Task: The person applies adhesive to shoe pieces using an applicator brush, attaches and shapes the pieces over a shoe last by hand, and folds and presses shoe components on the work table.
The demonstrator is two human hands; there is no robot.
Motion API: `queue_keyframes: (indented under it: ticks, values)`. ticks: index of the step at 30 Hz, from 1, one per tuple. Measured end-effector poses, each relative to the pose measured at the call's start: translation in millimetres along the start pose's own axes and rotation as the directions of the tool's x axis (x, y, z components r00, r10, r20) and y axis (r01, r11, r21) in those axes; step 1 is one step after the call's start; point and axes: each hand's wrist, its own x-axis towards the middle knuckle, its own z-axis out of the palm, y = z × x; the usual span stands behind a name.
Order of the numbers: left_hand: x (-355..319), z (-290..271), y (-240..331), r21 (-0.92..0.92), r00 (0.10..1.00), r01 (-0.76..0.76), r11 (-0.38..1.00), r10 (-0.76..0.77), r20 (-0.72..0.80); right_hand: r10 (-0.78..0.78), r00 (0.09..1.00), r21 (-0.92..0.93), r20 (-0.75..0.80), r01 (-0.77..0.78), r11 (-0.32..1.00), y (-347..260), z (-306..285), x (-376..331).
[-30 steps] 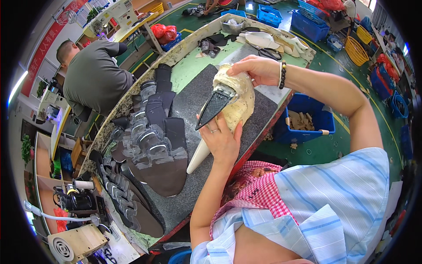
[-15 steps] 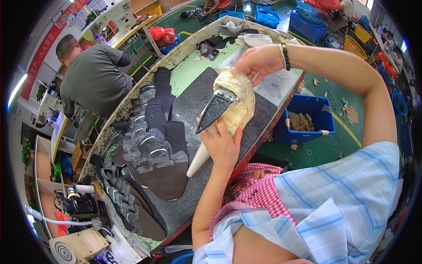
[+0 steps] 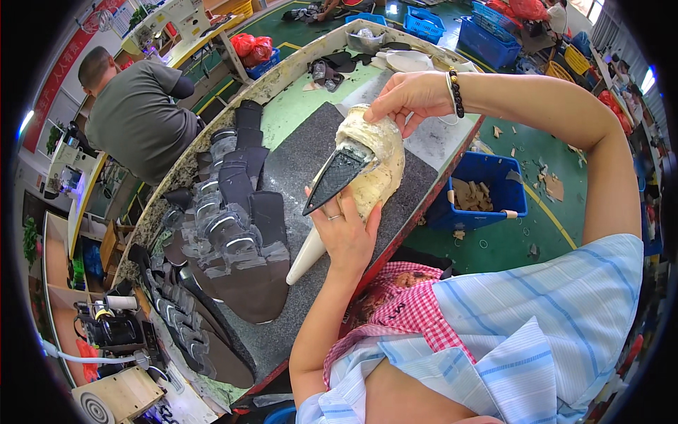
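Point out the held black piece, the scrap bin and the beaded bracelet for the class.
Black piece (image 3: 335, 181): head view, middle of its textured face.
Scrap bin (image 3: 472, 220): head view, its blue near wall.
Bracelet (image 3: 456, 92): head view, its dark beads.

Leftward obstacle: dark pieces (image 3: 233, 226), height unclear
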Motion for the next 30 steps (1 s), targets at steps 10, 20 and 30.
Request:
queue_keyframes:
  ticks: [10,20,30]
  values:
    - [-3,1,-3,-0.046,0.998,0.038,0.998,-0.036,0.042,0.023,0.999,0.059,-0.025,-0.021,0.998,8,7,9]
    - [0,0,2,-0.059,0.999,0.038,0.998,-0.036,0.035,0.056,0.989,0.045,-0.139,-0.050,0.998,-1,28,15]
    - [4,-5,5,0.040,0.998,-0.005,0.999,0.008,-0.057,-0.281,0.958,0.119,-0.056,0.286,0.951,33,25,-9]
